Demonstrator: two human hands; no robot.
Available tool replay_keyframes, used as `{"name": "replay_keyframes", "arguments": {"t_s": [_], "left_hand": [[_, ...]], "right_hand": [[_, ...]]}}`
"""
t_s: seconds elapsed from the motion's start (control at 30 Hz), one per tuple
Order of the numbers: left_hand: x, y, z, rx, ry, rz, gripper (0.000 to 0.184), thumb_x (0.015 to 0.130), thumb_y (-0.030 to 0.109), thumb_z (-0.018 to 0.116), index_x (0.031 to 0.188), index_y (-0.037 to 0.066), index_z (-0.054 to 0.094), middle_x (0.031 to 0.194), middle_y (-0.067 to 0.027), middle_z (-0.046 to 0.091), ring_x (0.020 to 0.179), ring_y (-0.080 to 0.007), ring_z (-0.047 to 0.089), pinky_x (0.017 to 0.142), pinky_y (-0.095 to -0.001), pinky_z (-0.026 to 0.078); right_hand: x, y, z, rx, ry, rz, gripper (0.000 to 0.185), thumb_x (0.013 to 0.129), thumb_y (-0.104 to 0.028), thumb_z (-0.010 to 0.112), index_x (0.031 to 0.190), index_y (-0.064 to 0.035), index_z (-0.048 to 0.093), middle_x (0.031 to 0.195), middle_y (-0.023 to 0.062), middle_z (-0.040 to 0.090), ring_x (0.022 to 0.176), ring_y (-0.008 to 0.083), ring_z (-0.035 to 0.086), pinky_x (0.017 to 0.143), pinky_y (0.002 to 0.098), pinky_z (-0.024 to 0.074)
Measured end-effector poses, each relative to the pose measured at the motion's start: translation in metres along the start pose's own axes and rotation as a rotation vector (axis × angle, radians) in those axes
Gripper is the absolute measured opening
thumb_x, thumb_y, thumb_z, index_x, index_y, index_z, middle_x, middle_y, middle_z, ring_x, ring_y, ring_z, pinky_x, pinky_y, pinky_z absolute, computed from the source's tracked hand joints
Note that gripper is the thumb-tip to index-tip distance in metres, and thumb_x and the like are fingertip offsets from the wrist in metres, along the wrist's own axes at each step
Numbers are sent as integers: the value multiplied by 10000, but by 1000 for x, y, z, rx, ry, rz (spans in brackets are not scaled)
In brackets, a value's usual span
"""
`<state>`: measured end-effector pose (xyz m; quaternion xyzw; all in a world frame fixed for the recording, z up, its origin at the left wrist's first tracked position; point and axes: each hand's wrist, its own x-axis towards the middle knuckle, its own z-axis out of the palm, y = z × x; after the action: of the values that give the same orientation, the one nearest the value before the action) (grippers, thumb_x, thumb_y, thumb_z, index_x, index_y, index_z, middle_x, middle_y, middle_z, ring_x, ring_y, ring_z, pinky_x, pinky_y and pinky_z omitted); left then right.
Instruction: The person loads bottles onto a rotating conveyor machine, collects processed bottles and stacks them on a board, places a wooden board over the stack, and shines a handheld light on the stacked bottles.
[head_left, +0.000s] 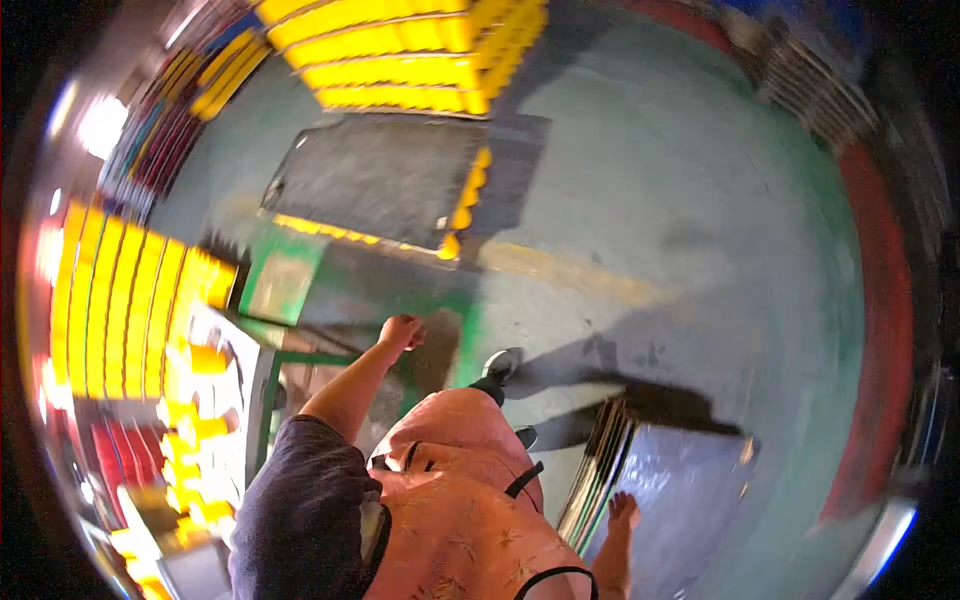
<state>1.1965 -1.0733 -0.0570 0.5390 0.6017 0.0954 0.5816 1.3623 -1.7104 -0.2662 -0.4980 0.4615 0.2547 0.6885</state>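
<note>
My left hand hangs in front of me at the left, its fingers curled in, and I see nothing in them. Beneath it is a grey and green surface, and a green-edged bench stands close by. My right hand is low on the right with its fingers apart and nothing held. It overlaps a stack of flat dark sheets in the picture; whether it touches them I cannot tell. A pink patterned apron covers my front, and one shoe shows below it.
Ahead lies a dark flat panel with a yellow scalloped edge. Behind it rises a tall stack of yellow pieces. More yellow stacks stand at the left. A red strip runs along the grey-green floor at the right.
</note>
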Motion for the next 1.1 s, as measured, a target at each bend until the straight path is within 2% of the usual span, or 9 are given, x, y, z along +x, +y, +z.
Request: {"name": "replay_keyframes", "arguments": {"t_s": [0.07, 0.1, 0.17, 0.23, 0.4, 0.57, 0.77, 0.93, 1.1], "left_hand": [[-23, -46, -46, -47, 39, -96, 183, 861, 253, 564, 791, 88, 601, 672, -26, 598, 524, -115, 563, 426, -247, 400], [-16, -89, -74, -210, 21, -143, 179, 858, 246, 573, 778, 87, 596, 675, -27, 598, 527, -123, 568, 430, -245, 409], [-1, -190, -126, -520, -137, -204, 171, 853, 245, 580, 785, 90, 604, 695, -36, 614, 550, -140, 580, 453, -259, 429], [-62, -148, -129, -330, 226, -295, 166, 851, 240, 589, 827, 79, 618, 735, -52, 632, 580, -160, 596, 491, -277, 460], [-23, -170, -207, -516, 267, -338, 203, 856, 238, 587, 900, 43, 621, 785, -72, 641, 573, -167, 593, 507, -290, 481], [51, -107, -289, -421, 356, -139, 215, 865, 214, 587, 761, 26, 592, 618, -34, 544, 477, -122, 471, 436, -274, 387], [117, 3, -360, -594, 389, -61, 350, 910, 275, 578, 1141, 11, 578, 963, -61, 647, 700, -121, 582, 611, -272, 476], [134, -28, -393, -732, 485, -163, 328, 899, 267, 590, 1110, 16, 594, 890, -58, 643, 728, -137, 617, 614, -271, 484], [110, -15, -451, -902, 587, -319, 258, 883, 207, 576, 1037, 2, 597, 894, -85, 666, 698, -154, 632, 598, -264, 506]], "right_hand": [[-10, -19, 32, -160, 27, 27, 235, 847, -180, 529, 1031, -37, 556, 965, 114, 630, 841, 275, 622, 665, 427, 499], [17, -20, 24, -132, -242, 106, 94, 838, -149, 513, 860, -63, 544, 796, 83, 634, 674, 234, 612, 601, 400, 490], [7, -24, 95, -415, -88, 40, 143, 836, -121, 501, 698, -90, 484, 654, 59, 571, 533, 188, 530, 490, 333, 437], [7, -21, 152, -477, -360, 106, 269, 838, -110, 505, 593, -107, 394, 558, 34, 432, 471, 170, 430, 436, 299, 398], [-53, 38, 367, -805, -373, -31, 238, 823, -162, 565, 1041, -69, 543, 869, 113, 617, 737, 247, 609, 590, 395, 504], [-107, 105, 549, -1052, -830, 119, 234, 829, -140, 564, 1054, -82, 535, 856, 82, 607, 737, 221, 593, 661, 390, 496], [-237, 162, 712, -1275, -802, -58, 76, 828, -139, 558, 866, -74, 557, 768, 55, 557, 659, 187, 544, 641, 369, 469], [-154, 214, 827, -1392, -959, 0, 130, 837, -164, 557, 908, -55, 561, 781, 54, 562, 673, 185, 554, 645, 371, 475], [-272, 298, 960, -1375, -961, -12, 195, 828, -167, 595, 990, -61, 571, 849, 62, 616, 757, 184, 605, 656, 361, 507]]}}
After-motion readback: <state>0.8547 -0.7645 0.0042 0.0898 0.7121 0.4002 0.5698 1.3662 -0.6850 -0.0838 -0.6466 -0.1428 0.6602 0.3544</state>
